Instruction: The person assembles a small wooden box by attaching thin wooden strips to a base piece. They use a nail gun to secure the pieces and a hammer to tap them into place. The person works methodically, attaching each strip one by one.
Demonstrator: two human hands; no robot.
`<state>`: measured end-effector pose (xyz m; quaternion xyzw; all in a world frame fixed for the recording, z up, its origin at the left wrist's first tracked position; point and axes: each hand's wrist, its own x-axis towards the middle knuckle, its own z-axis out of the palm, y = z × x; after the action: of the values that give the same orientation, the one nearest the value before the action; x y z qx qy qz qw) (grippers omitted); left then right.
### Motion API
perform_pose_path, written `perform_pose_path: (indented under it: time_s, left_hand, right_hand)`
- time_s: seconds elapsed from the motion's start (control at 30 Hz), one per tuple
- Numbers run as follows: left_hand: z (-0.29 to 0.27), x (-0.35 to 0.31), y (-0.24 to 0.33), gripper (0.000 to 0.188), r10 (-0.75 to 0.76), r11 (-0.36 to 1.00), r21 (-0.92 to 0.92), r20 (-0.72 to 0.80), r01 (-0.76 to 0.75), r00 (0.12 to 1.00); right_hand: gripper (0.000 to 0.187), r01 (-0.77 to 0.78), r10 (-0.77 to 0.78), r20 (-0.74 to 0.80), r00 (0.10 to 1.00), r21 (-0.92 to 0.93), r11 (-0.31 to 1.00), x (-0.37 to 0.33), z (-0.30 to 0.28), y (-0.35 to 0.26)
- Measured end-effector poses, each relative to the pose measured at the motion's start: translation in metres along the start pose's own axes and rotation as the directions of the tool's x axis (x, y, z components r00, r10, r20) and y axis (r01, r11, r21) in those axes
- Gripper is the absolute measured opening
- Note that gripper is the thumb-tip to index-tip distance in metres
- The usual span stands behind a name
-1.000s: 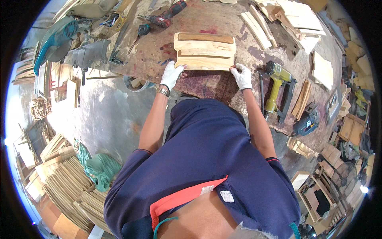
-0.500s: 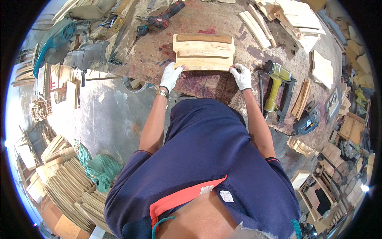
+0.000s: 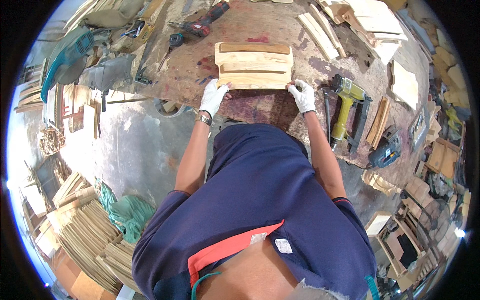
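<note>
A pale wooden board (image 3: pixel 255 80) with shaped ends lies before me on the workbench, its near edge towards me. Across it run two wooden strips, a darker strip (image 3: pixel 255 48) along the far edge and a lighter strip (image 3: pixel 257 66) near the middle. My left hand (image 3: pixel 213 96), in a white glove with bare fingertips, grips the near left corner between thumb and fingers. At the near right corner my right hand (image 3: pixel 302 96), gloved the same way, pinches the board. The fingers under the board are hidden.
To the right on the workbench (image 3: pixel 190 65) lie a yellow-green nail gun (image 3: pixel 345 107), wood strips (image 3: pixel 378 123) and a blue power tool (image 3: pixel 385 151). A cordless drill (image 3: pixel 202 22) lies at the far side. A teal saw (image 3: pixel 70 55) stands left; stacked boards (image 3: pixel 90 235) fill the lower left.
Both hands keep their hold on the board's near corners. The whole view has shifted very slightly; nothing else has visibly moved.
</note>
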<state>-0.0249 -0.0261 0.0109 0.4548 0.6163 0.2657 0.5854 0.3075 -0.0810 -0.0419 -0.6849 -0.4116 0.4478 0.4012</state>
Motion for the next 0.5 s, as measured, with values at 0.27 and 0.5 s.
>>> perform_pose_path:
  time_s: [0.27, 0.5]
  left_hand:
    - [0.004, -0.009, 0.014, 0.032, 0.037, 0.990, 0.136, -0.039, -0.031, 0.999]
    - [0.002, -0.008, 0.013, 0.037, 0.067, 0.966, 0.255, -0.064, -0.049, 0.996]
  right_hand:
    - [0.055, -0.390, -0.494, -0.719, 0.488, -0.687, 0.613, -0.040, -0.102, 0.001]
    - [0.102, -0.338, -0.104, -0.497, 0.861, -0.713, 0.614, -0.032, -0.153, 0.036]
